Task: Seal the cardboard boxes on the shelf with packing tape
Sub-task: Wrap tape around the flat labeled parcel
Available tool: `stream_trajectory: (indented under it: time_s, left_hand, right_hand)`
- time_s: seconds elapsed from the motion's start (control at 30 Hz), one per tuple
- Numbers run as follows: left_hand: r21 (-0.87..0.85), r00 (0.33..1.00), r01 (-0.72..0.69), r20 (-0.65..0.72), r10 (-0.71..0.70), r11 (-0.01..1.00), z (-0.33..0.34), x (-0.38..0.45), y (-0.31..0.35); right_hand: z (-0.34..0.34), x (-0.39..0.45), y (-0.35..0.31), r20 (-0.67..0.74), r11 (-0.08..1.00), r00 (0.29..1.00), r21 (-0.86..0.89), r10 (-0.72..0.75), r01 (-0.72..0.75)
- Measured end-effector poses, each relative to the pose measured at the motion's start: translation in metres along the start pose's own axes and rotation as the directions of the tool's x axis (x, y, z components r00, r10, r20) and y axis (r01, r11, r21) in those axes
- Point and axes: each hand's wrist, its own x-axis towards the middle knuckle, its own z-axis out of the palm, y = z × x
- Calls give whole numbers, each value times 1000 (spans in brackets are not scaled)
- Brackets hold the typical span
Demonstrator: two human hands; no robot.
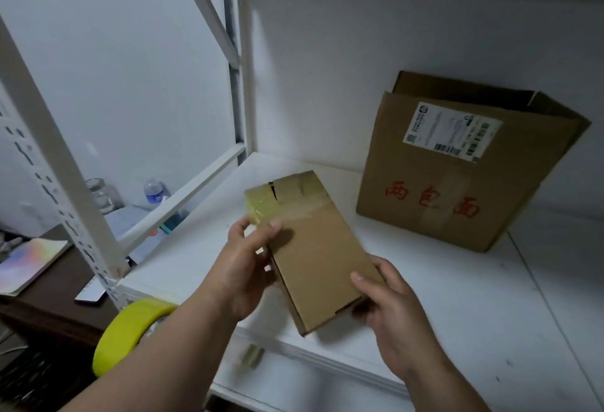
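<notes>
White metal shelving (457,297) fills most of the frame, its painted board scuffed and its slotted upright (62,202) crossing the left side against a pale wall. At the centre, a small flat cardboard box (313,248) is held tilted above the shelf board, its far end wrapped in yellowish packing tape (261,202) with a short dark split showing in the flap beside it. The left hand (245,268) grips the box's left edge, thumb lying on the top face near the tape band and fingers curled underneath. The right hand (392,307) holds the near right corner, thumb pressed on top and fingers wrapped below. A roll of yellow packing tape (127,333) hangs around the left forearm at the lower left of the frame. In the right half, a larger cardboard box (457,166) stands on the shelf well apart from the small one, its top flaps up and open, a white shipping label (452,132) stuck high on its front, red characters written lower down and a strip of clear tape running vertically over them. A short scrap of tape (251,356) clings to the shelf's front edge below the hands. At the left, beyond the upright, a dark desk (58,294) carries an iridescent notebook (29,261), a glass jar (101,194) and a plastic water bottle (155,191).
</notes>
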Motion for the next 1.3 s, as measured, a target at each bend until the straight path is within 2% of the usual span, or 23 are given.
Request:
stream_trajectory:
  time_s: [0.1,0.2,0.3,0.4,0.47,0.57,0.67,0.73,0.8,0.87,1.0,1.07,1.2,1.3]
  left_hand:
    - [130,996,-6,-90,17,992,-21,1,23]
    - [339,993,103,-90,-77,935,-43,-7,38]
    - [470,984,172,-122,-129,866,-62,-15,50]
    - [695,985,175,-129,-118,698,-77,-16,59]
    - [824,987,153,-99,-127,545,-82,-16,63]
    - [938,983,107,-51,-175,330,-84,-17,66]
    - [984,968,97,-58,-245,149,-83,-13,59]
    - [987,954,121,-86,-286,109,-81,-10,55]
    - [982,946,153,-112,-304,113,-80,-4,51]
    - [968,943,188,-129,-306,169,-77,1,46]
    - [871,940,244,-105,-325,426,-69,9,33]
    - [855,940,242,-90,-328,459,-62,15,29]
    - [803,945,259,-96,-313,537,-51,27,20]
    - [780,948,267,-106,-300,566,-48,33,16]
  right_hand:
    - [-5,-6,-8,42,999,999,-42,30,-29]
    - [4,-11,-6,108,986,989,-149,97,-80]
    - [11,-14,2,87,957,974,-227,207,-183]
    - [19,-16,16,43,949,971,-227,234,-219]
    - [23,-16,23,-86,955,979,-217,187,-202]
    - [31,-14,29,-282,933,958,-329,53,-148]
    - [38,-18,30,-300,896,954,-424,1,-135]
    - [38,-19,31,-269,867,963,-482,-8,-128]
    - [37,-20,30,-235,831,972,-545,-28,-108]
    - [30,-15,28,-209,792,977,-604,-49,-89]
    - [17,7,19,-201,706,977,-703,-75,-90]
    - [11,22,14,-220,664,970,-742,-105,-96]
    - [-3,54,8,-248,483,961,-861,-124,-160]
    - [-7,73,3,-215,352,971,-921,-106,-165]
